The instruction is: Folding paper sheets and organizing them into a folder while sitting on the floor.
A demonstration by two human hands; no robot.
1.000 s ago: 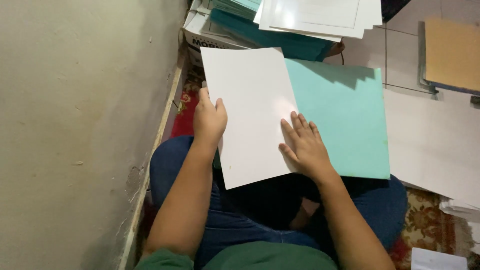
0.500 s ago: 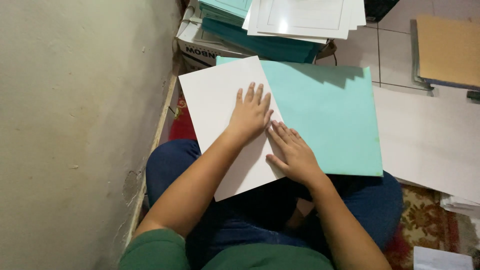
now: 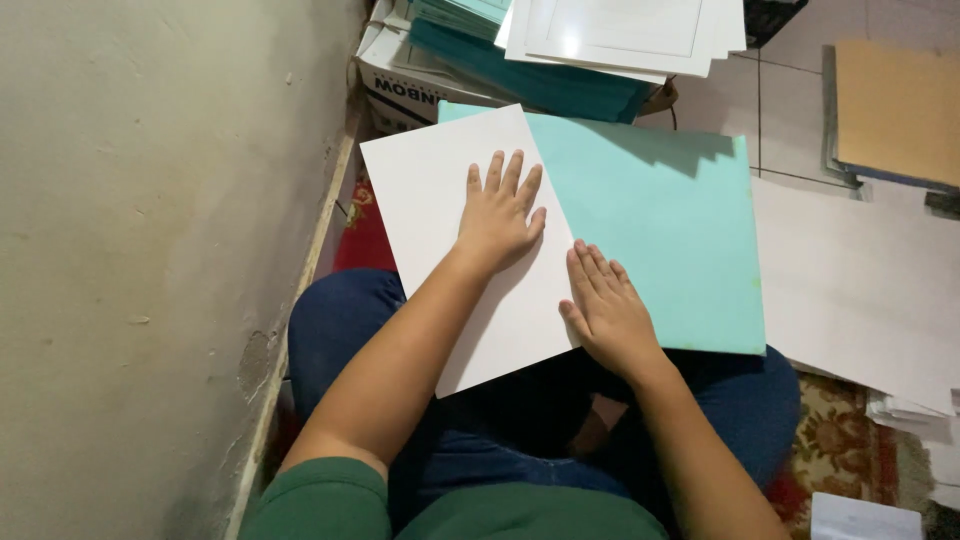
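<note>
Left hand (image 3: 497, 222) lies flat on white sheet (image 3: 455, 235), fingers spread apart, palm down. Right hand (image 3: 608, 312) is flat too, fingers together, at the seam where the white sheet overlaps the teal sheet (image 3: 655, 235). Both sheets rest across the person's lap, just beside the wall (image 3: 150, 250); paper stacks (image 3: 600, 40) lie beyond.

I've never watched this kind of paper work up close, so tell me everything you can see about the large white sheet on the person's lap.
The large white sheet is a plain, blank rectangle that looks like stiff paper or thin card. It lies flat but turned at an angle across the person's blue-trousered lap, overlapping the left part of a turquoise sheet beneath it. The left hand presses on it, palm down with fingers spread; the right hand rests flat along its right edge, where the two sheets meet.
</note>
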